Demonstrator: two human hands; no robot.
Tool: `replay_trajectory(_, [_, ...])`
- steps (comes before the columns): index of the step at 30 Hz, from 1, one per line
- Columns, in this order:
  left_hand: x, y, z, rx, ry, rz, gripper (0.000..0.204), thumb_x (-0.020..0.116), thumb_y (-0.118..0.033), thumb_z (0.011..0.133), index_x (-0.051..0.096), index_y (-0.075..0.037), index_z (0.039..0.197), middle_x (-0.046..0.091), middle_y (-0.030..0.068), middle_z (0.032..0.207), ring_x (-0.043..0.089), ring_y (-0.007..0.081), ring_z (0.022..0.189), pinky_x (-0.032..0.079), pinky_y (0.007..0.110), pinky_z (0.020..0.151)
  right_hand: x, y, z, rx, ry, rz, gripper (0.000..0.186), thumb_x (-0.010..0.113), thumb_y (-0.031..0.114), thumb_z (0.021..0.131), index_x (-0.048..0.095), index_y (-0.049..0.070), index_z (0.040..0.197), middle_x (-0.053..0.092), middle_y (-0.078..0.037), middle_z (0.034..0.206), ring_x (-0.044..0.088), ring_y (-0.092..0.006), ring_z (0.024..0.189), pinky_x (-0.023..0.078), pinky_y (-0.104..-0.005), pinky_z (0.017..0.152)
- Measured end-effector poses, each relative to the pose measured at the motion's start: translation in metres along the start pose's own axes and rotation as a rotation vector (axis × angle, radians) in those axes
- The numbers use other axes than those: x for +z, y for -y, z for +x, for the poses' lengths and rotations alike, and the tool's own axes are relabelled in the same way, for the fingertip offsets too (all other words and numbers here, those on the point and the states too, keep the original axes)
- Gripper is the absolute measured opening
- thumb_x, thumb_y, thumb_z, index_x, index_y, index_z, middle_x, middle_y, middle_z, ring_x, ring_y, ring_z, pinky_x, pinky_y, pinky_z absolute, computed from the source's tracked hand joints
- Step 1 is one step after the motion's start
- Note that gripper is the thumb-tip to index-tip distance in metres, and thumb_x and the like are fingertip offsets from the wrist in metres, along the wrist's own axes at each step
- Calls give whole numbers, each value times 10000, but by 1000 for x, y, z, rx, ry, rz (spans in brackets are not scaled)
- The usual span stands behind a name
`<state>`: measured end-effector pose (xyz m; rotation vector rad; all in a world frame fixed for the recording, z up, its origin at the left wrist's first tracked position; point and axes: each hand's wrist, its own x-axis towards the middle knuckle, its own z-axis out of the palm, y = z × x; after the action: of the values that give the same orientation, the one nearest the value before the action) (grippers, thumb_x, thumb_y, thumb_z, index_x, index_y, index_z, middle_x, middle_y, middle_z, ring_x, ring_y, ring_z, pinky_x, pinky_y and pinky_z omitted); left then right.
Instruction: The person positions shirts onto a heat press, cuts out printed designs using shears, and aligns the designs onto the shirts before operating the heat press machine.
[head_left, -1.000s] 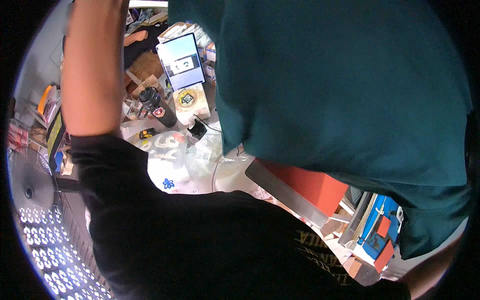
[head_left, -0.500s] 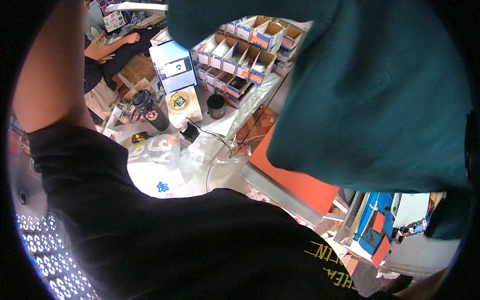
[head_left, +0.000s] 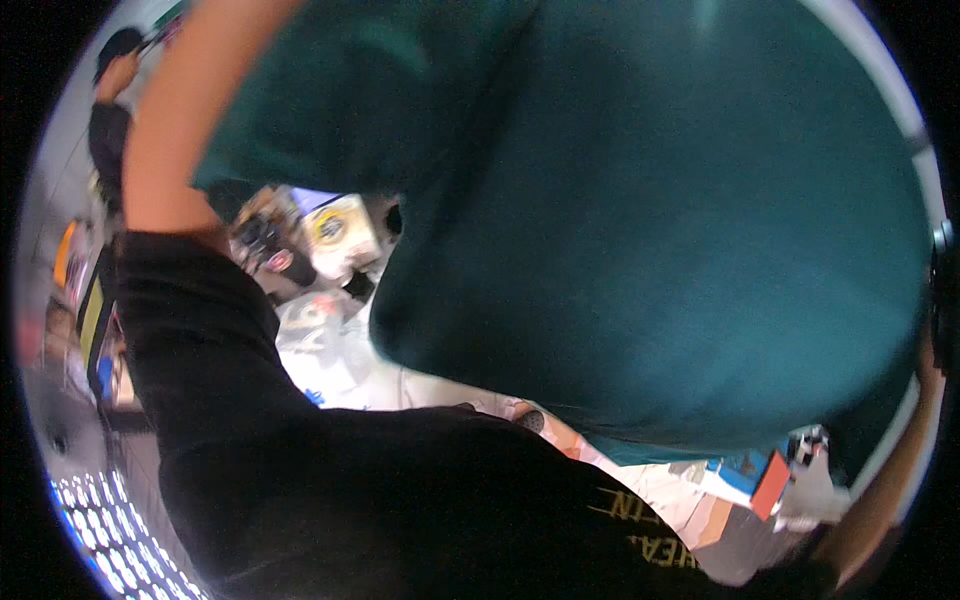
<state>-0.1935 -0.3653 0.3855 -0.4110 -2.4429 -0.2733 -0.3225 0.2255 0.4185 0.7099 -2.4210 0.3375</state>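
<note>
A large dark green garment [head_left: 640, 220], by its look a T-shirt, is spread up in front of me and covers most of the view. Its lower edge sags above the table at the right. My bare left arm [head_left: 190, 130] rises along the left side, and its hand lies past the upper edge of the picture. At the far right my right forearm [head_left: 880, 480] reaches upward, with a dark band near the rim; that hand is out of sight too. How either hand grips the cloth does not show. My own black T-shirt [head_left: 400, 490] fills the lower part.
Beyond the garment, a white table [head_left: 390, 388] bears a clear plastic bag [head_left: 322, 335], a pale box with a yellow ring [head_left: 340, 230] and a black bottle [head_left: 290, 265]. An orange-red flat piece [head_left: 770, 485] is at lower right. A person in black [head_left: 110, 130] is at far left.
The green garment has swung left and now hides the bins, most of the laptop and the orange-red surface. My view has shifted, and my right forearm shows more at the right edge.
</note>
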Motion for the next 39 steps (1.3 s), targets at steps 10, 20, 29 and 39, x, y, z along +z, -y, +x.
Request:
replay_trajectory(10, [385, 124, -124, -627, 339, -92, 238, 704, -259, 842, 716, -42, 938, 695, 169, 953, 668, 312, 960, 497, 430, 826, 412, -13, -85, 576, 382, 104, 258, 699, 269, 838, 734, 109, 1037, 703, -179, 1054, 668, -320, 1024, 513, -419, 890])
replay_trajectory(20, [506, 134, -111, -1332, 102, -617, 190, 658, -125, 875, 692, 46, 953, 710, 163, 778, 690, 195, 575, 559, 335, 545, 546, -50, -88, 1384, 199, 603, 247, 663, 254, 834, 712, 93, 1015, 744, -86, 829, 730, -266, 802, 560, -386, 840])
replay_trajectory(29, [566, 131, -77, -497, -91, -196, 326, 629, -94, 883, 584, 30, 1181, 681, 190, 1063, 680, 333, 958, 542, 460, 874, 587, -20, -61, 538, 140, 158, 520, 685, 322, 868, 553, 37, 1282, 601, -210, 1267, 569, -348, 1190, 452, -427, 1000])
replay_trajectory(39, [586, 42, -84, -292, 266, -9, 488, 526, -350, 946, 516, -122, 1378, 507, 92, 1408, 412, 333, 1338, 245, 564, 1142, 623, 84, -61, 272, 506, -92, 579, 409, 542, 956, 465, 222, 1435, 388, -82, 1523, 292, -288, 1430, 141, -567, 1171])
